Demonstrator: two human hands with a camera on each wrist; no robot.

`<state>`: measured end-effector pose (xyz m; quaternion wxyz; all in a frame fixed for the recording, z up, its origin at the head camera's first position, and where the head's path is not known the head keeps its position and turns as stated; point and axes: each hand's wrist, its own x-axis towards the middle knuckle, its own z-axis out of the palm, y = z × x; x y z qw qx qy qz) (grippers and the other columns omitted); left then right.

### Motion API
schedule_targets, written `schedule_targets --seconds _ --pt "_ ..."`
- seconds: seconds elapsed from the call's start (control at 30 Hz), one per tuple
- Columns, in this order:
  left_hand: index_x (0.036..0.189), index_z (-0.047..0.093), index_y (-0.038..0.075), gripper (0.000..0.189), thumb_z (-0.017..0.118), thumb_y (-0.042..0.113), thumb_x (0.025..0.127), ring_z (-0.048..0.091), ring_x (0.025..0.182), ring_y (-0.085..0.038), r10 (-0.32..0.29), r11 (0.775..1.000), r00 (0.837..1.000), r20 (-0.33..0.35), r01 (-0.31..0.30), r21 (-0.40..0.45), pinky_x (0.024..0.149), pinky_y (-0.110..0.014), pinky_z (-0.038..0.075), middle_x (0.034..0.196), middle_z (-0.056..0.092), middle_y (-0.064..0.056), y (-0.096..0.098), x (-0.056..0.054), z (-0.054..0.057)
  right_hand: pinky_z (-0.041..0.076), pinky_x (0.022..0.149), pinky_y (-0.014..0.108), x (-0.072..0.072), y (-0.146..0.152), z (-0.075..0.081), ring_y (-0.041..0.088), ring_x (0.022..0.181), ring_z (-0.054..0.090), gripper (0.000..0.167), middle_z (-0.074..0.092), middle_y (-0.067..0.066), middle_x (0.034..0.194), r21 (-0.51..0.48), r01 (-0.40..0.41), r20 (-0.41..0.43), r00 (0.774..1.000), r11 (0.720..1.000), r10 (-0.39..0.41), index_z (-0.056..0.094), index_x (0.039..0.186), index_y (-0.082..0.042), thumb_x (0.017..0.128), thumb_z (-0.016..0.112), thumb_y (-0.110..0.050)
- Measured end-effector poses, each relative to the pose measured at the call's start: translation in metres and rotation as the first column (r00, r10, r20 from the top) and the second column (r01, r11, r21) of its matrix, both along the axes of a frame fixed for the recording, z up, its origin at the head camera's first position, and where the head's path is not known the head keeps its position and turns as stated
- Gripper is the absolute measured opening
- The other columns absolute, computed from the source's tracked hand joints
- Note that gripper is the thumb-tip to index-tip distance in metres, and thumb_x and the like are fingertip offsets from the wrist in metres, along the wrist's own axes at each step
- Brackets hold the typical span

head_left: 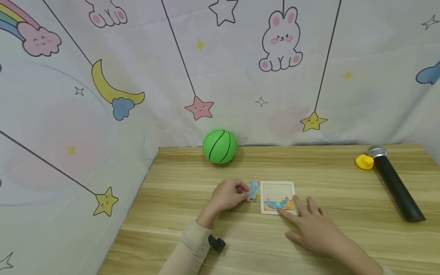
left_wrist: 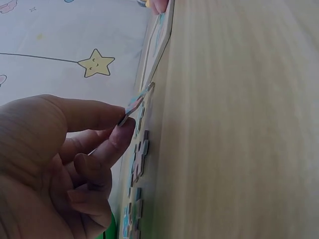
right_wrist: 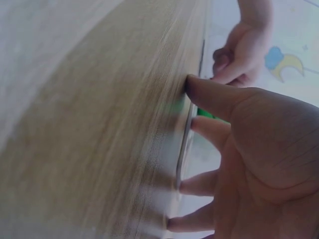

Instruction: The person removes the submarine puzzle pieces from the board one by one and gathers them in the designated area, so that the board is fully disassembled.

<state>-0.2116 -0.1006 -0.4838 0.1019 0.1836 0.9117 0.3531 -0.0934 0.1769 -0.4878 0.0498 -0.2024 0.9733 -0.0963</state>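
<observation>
My left hand (head_left: 227, 195) pinches a jigsaw puzzle piece (left_wrist: 133, 105) between thumb and finger, tilted above the wooden table. More loose puzzle pieces (head_left: 253, 185), blue and pink, lie close by its fingertips, left of the puzzle tray (head_left: 277, 183). This square tray has a pale rim, and a row of fitted pieces (head_left: 270, 205) fills its lower part; the upper part shows bare board. With fingers spread, my right hand (head_left: 314, 229) rests at the tray's right side and lower edge, one fingertip on the bottom row. Its thumb (right_wrist: 207, 89) touches the tabletop.
A green ball (head_left: 220, 146) sits at the back of the table against the patterned cloth (head_left: 237, 76). Over on the right are a yellow rubber duck (head_left: 364, 162) and a black microphone (head_left: 395, 185). A small black device (head_left: 217, 243) is at the left sleeve.
</observation>
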Motion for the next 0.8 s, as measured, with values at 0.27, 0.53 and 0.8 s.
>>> schedule_targets --seconds 0.27,0.53,0.8 --pt "0.093 0.077 0.018 0.004 0.078 0.018 0.089 0.060 0.075 -0.004 -0.040 0.998 0.999 -0.012 0.040 -0.046 0.071 -0.030 0.048 0.081 0.066 0.014 0.001 -0.001 -0.003 0.037 0.095 0.079 -0.001 0.000 0.000 0.066 0.135 0.036 0.062 0.040 0.029 0.157 -0.004 -0.001 0.008 1.000 1.000 0.001 0.054 0.152 -0.036 0.095 0.067 -0.058" --pt "0.097 0.078 0.019 0.006 0.078 0.020 0.091 0.060 0.078 -0.003 -0.067 0.996 0.997 -0.048 0.064 -0.055 0.082 -0.033 0.048 0.083 0.067 0.016 0.005 0.000 0.000 0.038 0.095 0.078 0.000 0.000 0.000 0.066 0.135 0.037 0.062 0.041 0.029 0.156 -0.006 0.002 0.005 1.000 1.000 -0.002 0.055 0.151 -0.035 0.095 0.069 -0.056" --pt "0.099 0.078 0.017 0.009 0.078 0.019 0.091 0.058 0.069 -0.003 -0.121 0.992 0.992 -0.028 0.120 -0.035 0.068 -0.025 0.048 0.086 0.067 0.015 0.019 0.004 0.004 0.039 0.094 0.078 0.000 0.000 0.002 0.066 0.134 0.038 0.064 0.042 0.028 0.156 -0.004 -0.005 -0.005 1.000 1.000 0.005 0.054 0.152 -0.034 0.094 0.070 -0.055"
